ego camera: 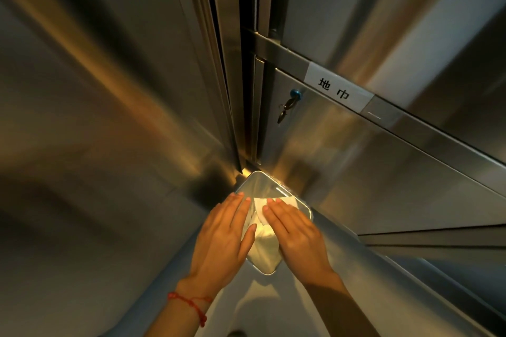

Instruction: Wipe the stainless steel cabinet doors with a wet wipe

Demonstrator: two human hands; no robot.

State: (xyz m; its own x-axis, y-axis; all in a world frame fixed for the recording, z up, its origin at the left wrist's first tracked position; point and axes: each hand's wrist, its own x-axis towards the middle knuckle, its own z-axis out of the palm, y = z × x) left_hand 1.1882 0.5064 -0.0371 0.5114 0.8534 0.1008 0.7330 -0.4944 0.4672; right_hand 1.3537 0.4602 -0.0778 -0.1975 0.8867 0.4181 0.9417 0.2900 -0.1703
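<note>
Tall stainless steel cabinet doors fill the head view: one wide door [109, 104] on the left, and on the right a lower door [383, 172] with a lock. A white wet wipe [261, 232] lies in a shiny rounded metal tray [262, 182] on the ledge below the doors. My left hand [224, 238] lies flat with straight fingers on the wipe's left side. My right hand [297, 235] lies flat on its right side, fingertips on the wipe's upper edge. Most of the wipe is hidden under both hands.
A key with a blue head [294, 96] hangs in the lock of the right lower door. A white label [338, 87] with two characters sits on the crossbar above it. A dark vertical gap [246, 76] separates the left and right cabinets. A pale ledge [383, 276] runs below.
</note>
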